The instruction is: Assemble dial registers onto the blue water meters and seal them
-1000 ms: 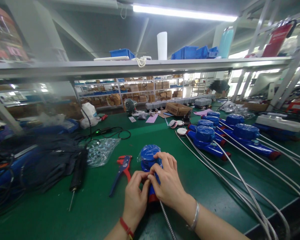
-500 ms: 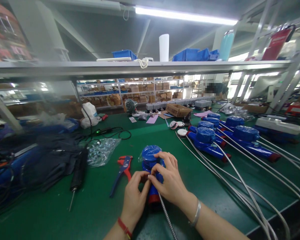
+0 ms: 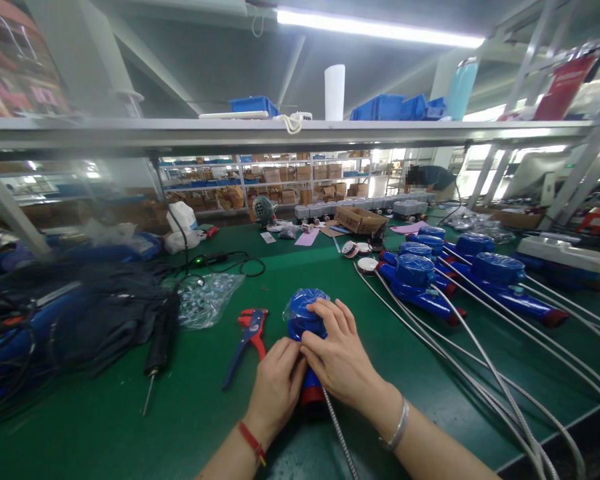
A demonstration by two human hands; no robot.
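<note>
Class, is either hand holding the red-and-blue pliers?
No: the red-and-blue pliers lie on the green tabletop; left hand and right hand are at a wrapped blue device.

Stretching both arms forward from below, and holding the left hand and the right hand very near together, palms facing down, curling the left fingers, arching the right fingers farther forward.

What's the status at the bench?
Left hand and right hand together at the blue meter, fingertips' grip hidden. Meter upright on green bench, braided cable trailing toward wearer. Red-blue pliers close on left, not touching.
</note>
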